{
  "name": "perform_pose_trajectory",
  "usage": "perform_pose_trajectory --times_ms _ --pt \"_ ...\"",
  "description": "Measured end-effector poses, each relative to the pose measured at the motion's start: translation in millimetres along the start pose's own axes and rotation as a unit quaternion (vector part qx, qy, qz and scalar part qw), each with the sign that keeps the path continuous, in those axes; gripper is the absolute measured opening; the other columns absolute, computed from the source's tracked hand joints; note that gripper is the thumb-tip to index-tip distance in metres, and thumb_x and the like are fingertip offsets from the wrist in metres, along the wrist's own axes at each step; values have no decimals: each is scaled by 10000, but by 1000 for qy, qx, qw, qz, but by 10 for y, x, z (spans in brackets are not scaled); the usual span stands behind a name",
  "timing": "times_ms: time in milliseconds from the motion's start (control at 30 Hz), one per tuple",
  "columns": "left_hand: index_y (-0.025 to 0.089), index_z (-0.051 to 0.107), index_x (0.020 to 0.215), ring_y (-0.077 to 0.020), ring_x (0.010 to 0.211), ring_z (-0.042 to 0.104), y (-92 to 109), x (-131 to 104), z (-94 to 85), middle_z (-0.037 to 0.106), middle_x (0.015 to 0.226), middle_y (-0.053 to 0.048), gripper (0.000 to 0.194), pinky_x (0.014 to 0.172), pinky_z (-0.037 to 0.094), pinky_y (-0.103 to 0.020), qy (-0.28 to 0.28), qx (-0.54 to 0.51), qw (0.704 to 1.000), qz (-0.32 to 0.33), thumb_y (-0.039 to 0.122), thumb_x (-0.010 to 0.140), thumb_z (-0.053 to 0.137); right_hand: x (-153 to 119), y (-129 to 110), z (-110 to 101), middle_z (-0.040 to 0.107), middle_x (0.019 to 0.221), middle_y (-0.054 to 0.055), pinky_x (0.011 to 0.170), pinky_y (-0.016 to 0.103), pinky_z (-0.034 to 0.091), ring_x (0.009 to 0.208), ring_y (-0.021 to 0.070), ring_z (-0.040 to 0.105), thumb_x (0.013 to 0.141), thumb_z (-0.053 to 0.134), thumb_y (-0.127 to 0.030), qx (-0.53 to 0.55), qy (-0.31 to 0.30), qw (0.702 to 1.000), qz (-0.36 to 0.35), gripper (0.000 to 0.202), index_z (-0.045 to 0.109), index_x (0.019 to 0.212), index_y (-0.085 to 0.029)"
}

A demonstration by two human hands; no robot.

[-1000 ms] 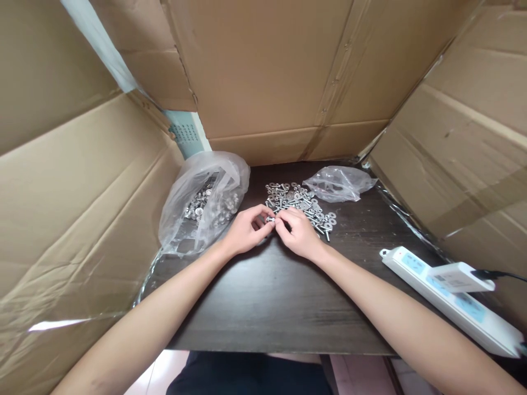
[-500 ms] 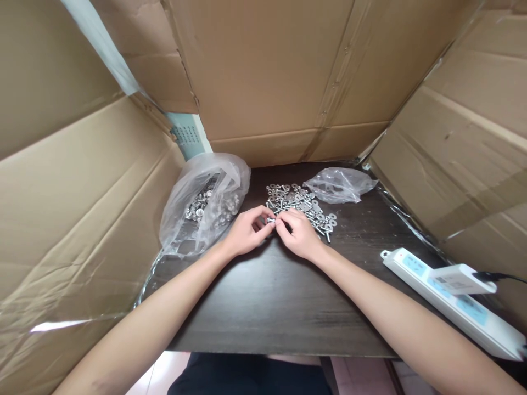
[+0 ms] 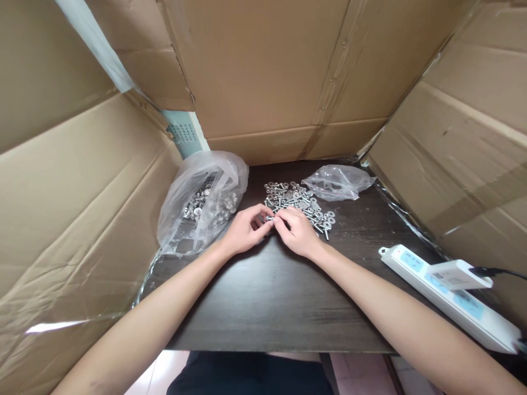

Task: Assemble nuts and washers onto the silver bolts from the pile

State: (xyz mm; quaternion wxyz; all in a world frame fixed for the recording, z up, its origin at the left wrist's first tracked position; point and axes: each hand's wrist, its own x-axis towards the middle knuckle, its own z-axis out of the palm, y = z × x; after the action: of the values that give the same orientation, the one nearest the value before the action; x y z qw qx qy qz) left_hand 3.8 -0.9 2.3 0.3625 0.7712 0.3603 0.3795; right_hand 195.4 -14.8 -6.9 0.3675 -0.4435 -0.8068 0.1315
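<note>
My left hand (image 3: 248, 229) pinches a small metal bolt (image 3: 269, 218) between thumb and fingers, in front of a loose pile of bolts, nuts and washers (image 3: 298, 200). From the other side, my right hand (image 3: 297, 230) closes its fingertips on the bolt's right end. The fingertips of both hands meet there and hide part of the piece. Whether a nut or washer sits on it is too small to tell.
An open plastic bag (image 3: 173, 219) holding metal parts lies at the left. Behind the pile, to the right, is a crumpled clear bag (image 3: 340, 182). A white power strip (image 3: 447, 299) with a plugged-in adapter lies at the right. Cardboard walls (image 3: 263, 71) surround the dark table (image 3: 263, 307).
The whole view has shifted slightly. Both hands keep their grip on the small bolt, with hardly any movement of the fingers.
</note>
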Motion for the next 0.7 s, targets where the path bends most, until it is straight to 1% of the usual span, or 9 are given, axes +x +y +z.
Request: perform_pose_trajectory --times_ms 167,567,700 --pt "164 674 1058 -112 659 632 -5 1 3 678 828 -14 214 604 516 -205 -3 6 1000 -3 328 921 670 5 -4 -3 534 666 18 734 365 368 715 213 490 995 429 -251 2 3 1000 0 288 415 707 -241" --pt "167 666 1054 -119 679 638 10 4 6 680 856 -24 213 609 524 -210 -4 10 1000 -7 333 921 666 2 6 -5 571 688 23 759 370 391 747 215 522 987 457 -234 -7 -3 1000 7 273 475 715 -236" --pt "164 664 1057 -116 678 639 4 3 10 683 861 -24 212 612 524 -209 -7 10 1000 -9 330 925 664 1 9 -2 567 687 23 747 363 385 740 213 515 988 456 -235 -10 -1 1000 6 279 465 708 -237"
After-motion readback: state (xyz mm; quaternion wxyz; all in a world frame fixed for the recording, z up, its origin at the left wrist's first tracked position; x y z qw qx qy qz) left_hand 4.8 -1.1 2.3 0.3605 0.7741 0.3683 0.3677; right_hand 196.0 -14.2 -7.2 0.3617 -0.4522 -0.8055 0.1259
